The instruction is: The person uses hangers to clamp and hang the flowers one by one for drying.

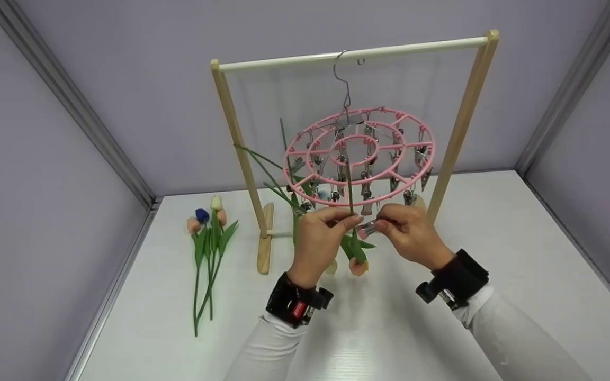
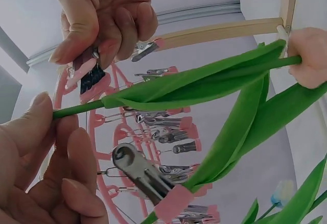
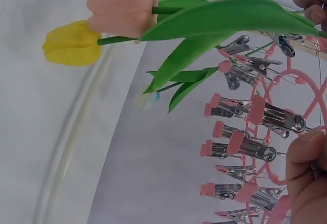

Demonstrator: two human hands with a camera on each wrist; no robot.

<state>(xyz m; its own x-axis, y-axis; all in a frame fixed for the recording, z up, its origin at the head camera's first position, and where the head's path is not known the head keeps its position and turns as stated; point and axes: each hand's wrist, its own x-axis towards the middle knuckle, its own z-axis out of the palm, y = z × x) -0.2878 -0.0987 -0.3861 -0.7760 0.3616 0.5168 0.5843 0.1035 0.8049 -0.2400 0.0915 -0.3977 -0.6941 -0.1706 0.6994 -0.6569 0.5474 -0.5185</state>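
A pink round clip hanger [image 1: 359, 153] hangs by its hook from the white rod [image 1: 352, 54] of a wooden rack. Below its front rim, my left hand [image 1: 344, 218] pinches the green stem [image 2: 76, 109] of an artificial tulip whose pink bloom [image 1: 358, 267] hangs head down. My right hand [image 1: 382, 225] pinches a pink-tipped metal clip [image 1: 367, 228] right beside the stem. In the left wrist view the stem passes just under that squeezed clip [image 2: 92, 75]. The right wrist view shows the pink bloom [image 3: 125, 9] beside a yellow one [image 3: 74, 42].
Other tulips hang from clips at the hanger's left side, leaves [image 1: 268, 174] spreading toward the left post [image 1: 239, 148]. A bunch of loose tulips [image 1: 207, 238] lies on the white table [image 1: 495, 254] at the left. Grey walls enclose the table.
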